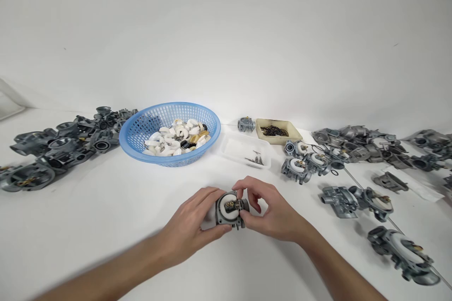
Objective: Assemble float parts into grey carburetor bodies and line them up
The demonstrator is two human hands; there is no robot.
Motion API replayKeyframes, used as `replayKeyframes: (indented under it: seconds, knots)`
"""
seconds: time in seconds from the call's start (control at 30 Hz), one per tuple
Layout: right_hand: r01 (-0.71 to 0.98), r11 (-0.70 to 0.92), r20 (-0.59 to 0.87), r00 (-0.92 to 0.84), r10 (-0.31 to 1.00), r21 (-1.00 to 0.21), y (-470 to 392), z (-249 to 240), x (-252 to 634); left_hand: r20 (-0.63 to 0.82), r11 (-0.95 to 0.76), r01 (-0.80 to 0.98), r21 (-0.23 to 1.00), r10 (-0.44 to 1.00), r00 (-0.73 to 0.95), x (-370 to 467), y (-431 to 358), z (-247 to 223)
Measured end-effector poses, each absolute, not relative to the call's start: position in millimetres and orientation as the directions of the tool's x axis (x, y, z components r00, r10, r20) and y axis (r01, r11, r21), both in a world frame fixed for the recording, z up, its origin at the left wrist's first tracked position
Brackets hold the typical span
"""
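A grey metal carburetor (217,215) rests on the white table in front of me, its open float chamber side facing up. A white C-shaped float (223,207) sits inside it, around brass jets in the middle. My left hand (192,221) grips the carburetor's left side, thumb along the near edge and fingers at the far edge. My right hand (271,209) is at its right side, with the index fingertip and thumb closed on the body near the float's hinge end. Whether a small part lies between those right fingertips is hidden.
A blue basket (169,159) of white, yellowish and black floats stands at back left, beside piled carburetor bodies (67,143). Behind my hands are a clear tray (233,150) with small pins and a cream tray (282,139) of black rings. More carburetors (402,254) lie right.
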State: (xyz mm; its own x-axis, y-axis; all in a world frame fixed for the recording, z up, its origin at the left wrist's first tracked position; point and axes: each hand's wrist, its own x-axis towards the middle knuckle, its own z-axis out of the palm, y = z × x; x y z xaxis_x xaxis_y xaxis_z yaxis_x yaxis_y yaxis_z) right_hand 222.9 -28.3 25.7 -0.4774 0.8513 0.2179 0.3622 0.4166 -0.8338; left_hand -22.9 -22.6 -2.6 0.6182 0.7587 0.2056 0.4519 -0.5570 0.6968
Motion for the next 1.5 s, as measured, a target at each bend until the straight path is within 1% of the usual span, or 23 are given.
replayKeyframes:
  seconds: [0.33,0.87,1.5]
  knots:
    - [0.350,0.421,0.227,-0.477,0.849,-0.837,-31.0,25.5,223.3,0.252,-0.596,0.443,0.670,0.744,0.619,-24.0,-22.4,-6.2]
    - [0.344,0.443,0.253,-0.476,0.842,-0.828,-30.1,23.2,222.5,0.249,-0.595,0.451,0.665,0.746,0.617,-24.9,-22.1,-8.8]
    - [0.360,0.441,0.245,-0.477,0.844,-0.822,-31.8,22.5,223.3,0.259,-0.604,0.447,0.660,0.741,0.620,-25.3,-22.5,-11.7]
